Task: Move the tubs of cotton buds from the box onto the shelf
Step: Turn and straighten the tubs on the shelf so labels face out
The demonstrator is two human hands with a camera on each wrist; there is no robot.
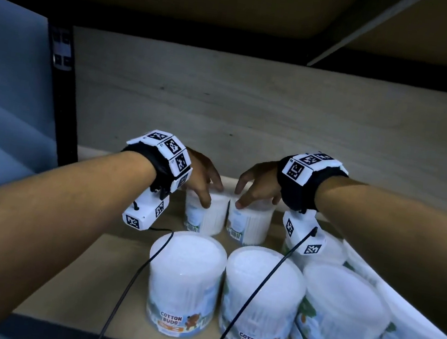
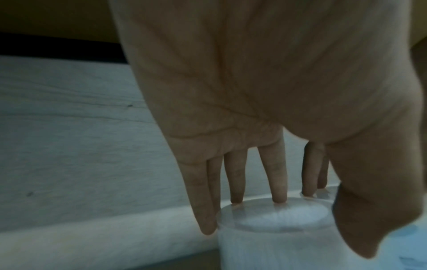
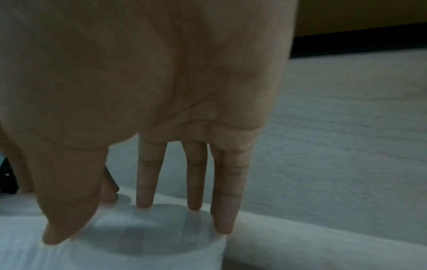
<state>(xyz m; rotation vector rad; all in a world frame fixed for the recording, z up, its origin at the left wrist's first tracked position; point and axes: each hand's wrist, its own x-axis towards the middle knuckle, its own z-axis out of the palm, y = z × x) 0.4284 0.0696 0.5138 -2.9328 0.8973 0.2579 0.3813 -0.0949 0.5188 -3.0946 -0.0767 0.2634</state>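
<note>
Two white tubs of cotton buds stand side by side at the back of the wooden shelf (image 1: 83, 279). My left hand (image 1: 205, 189) reaches down over the left tub (image 1: 206, 218), thumb at its near side and fingertips on the far rim of the lid. My right hand (image 1: 250, 192) holds the right tub (image 1: 250, 225) the same way. In the left wrist view my left hand (image 2: 289, 215) spans the tub (image 2: 272, 237), the little finger down its side. The right wrist view shows my right hand (image 3: 129, 222) spread over its tub (image 3: 138, 246). The box is out of view.
Several more tubs stand in a front row (image 1: 184, 283) (image 1: 261, 308) (image 1: 338, 326), continuing right. Another tub (image 1: 327, 254) sits under my right wrist. The pale back panel (image 1: 252, 110) is close behind. A black upright (image 1: 61, 96) bounds the left; bare shelf lies front left.
</note>
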